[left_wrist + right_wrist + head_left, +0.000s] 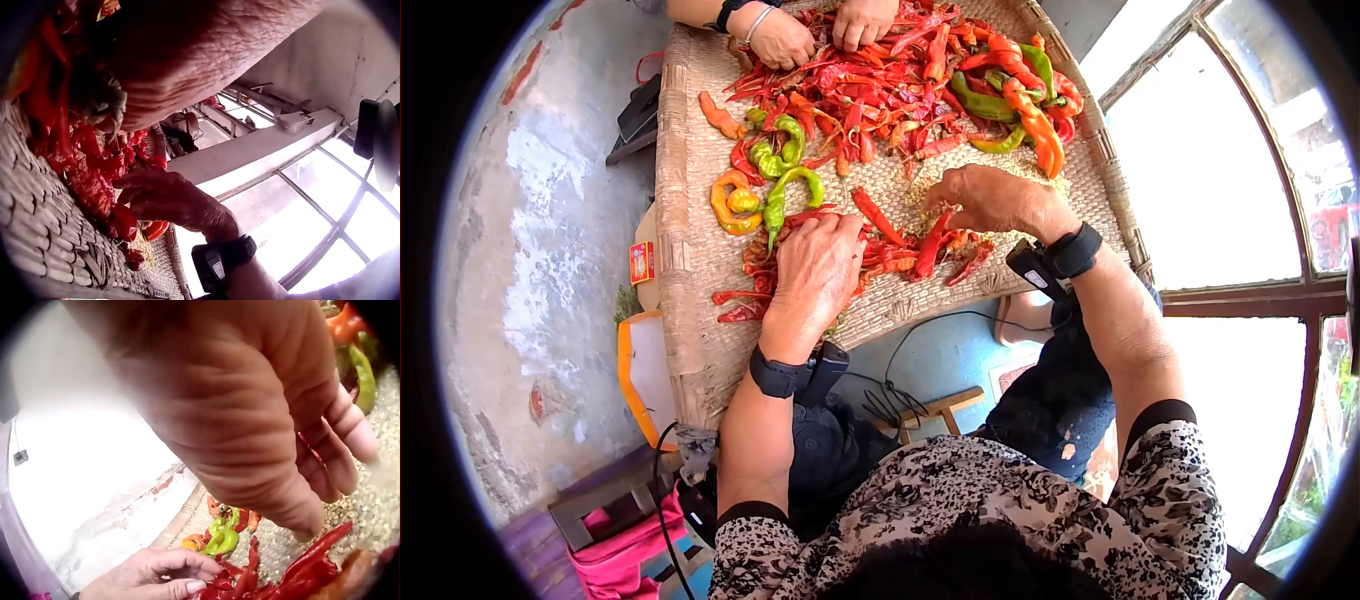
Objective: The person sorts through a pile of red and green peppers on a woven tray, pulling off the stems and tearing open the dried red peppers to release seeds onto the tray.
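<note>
A wide woven tray (675, 300) carries dried red chili peppers (840, 110) in a large heap at its far side. My left hand (818, 262) lies over a smaller bunch of red chilies (745, 300) near the front edge, its fingers and thumb bent round some of them. What lies under that palm is hidden. To the right, my right hand (1000, 205) hovers over scattered pale seeds (340, 515), with fingers loosely bent and nothing seen between them. Just below its fingertips leans a red chili (932, 245), also close under the thumb in the right wrist view.
Another person's hands (785, 40) work in the heap at the far edge. Fresh green and orange peppers (990, 100) lie at the back right, with curled green ones (790, 190) left of centre. A window (1230, 180) stands on the right, a wall (540, 250) on the left.
</note>
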`<state>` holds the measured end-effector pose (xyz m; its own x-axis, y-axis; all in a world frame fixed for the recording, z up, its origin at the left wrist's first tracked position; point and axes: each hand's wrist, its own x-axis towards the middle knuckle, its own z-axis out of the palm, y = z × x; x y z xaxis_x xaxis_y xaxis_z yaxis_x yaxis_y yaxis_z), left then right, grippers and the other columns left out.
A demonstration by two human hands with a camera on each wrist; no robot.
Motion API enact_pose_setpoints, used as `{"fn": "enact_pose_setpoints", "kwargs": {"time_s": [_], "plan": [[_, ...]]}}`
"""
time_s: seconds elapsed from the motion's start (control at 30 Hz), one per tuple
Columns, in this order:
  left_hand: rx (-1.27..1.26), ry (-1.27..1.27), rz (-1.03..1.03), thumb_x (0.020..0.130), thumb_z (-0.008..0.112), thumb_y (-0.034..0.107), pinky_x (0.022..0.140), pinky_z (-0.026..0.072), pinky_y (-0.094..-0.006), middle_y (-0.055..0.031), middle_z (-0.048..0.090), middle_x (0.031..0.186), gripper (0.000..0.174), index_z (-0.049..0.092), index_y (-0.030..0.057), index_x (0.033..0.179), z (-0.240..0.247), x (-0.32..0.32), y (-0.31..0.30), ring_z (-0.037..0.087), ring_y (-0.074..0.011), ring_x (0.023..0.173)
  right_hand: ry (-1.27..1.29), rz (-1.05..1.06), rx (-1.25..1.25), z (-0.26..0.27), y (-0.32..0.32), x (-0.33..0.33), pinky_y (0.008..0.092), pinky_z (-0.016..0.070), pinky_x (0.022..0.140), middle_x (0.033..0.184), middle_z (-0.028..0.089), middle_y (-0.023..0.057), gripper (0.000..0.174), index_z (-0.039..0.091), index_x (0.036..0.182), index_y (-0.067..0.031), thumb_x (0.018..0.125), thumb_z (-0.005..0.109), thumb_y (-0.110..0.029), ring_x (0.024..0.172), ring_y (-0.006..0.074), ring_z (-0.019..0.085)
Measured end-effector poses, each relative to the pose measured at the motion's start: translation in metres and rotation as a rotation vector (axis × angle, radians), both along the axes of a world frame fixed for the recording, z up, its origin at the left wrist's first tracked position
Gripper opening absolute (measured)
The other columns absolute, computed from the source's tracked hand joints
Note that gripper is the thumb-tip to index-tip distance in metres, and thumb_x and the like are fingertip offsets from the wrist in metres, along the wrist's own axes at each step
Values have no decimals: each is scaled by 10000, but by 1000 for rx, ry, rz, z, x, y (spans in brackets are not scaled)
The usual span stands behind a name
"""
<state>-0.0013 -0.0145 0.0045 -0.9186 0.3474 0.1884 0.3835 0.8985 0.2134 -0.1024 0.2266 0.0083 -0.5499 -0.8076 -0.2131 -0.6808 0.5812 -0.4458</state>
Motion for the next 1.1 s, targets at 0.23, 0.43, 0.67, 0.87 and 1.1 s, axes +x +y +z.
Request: {"fn": "enact_pose_setpoints", "kwargs": {"time_s": [0.23, 0.43, 0.67, 0.87, 1.1], "plan": [[3, 9, -10, 861, 600, 129, 722, 492, -438, -163, 620, 873, 181, 589, 27, 1009, 0, 0, -1, 600, -340, 833, 69, -72, 7, 1, -8, 4, 423, 504, 739, 891, 638, 171, 101, 617, 902, -25, 832, 583, -88, 862, 351, 628], [17, -2, -19, 871, 600, 143, 749, 489, -434, -154, 616, 880, 177, 596, 25, 1004, 2, 2, 3, 594, -335, 858, 23, -131, -270, 30, -4, -8, 328, 506, 619, 803, 682, 88, 154, 675, 924, -24, 871, 649, -166, 683, 179, 639], [95, -46, -103, 867, 612, 136, 793, 481, -433, -156, 598, 953, 175, 601, 20, 997, -2, 3, 6, 579, -330, 928, 173, -434, -634, 15, -5, -20, 358, 544, 643, 823, 695, 166, 486, 570, 1212, 45, 871, 689, -281, 724, 230, 683], [96, -40, -110, 805, 627, 21, 775, 478, -436, -152, 586, 923, 211, 537, 23, 996, 1, 3, 6, 571, -346, 900, -128, -23, -322, -2, -30, 22, 392, 525, 741, 857, 675, 180, 325, 624, 1120, -14, 812, 663, -113, 816, 324, 663], [327, 1, -158, 794, 592, -56, 710, 473, -427, -140, 577, 854, 188, 490, 32, 925, 1, -1, 8, 577, -347, 825, -70, 12, -343, -5, -50, 32, 414, 516, 774, 908, 659, 190, 253, 610, 1048, -9, 805, 663, -57, 879, 367, 640]]}}
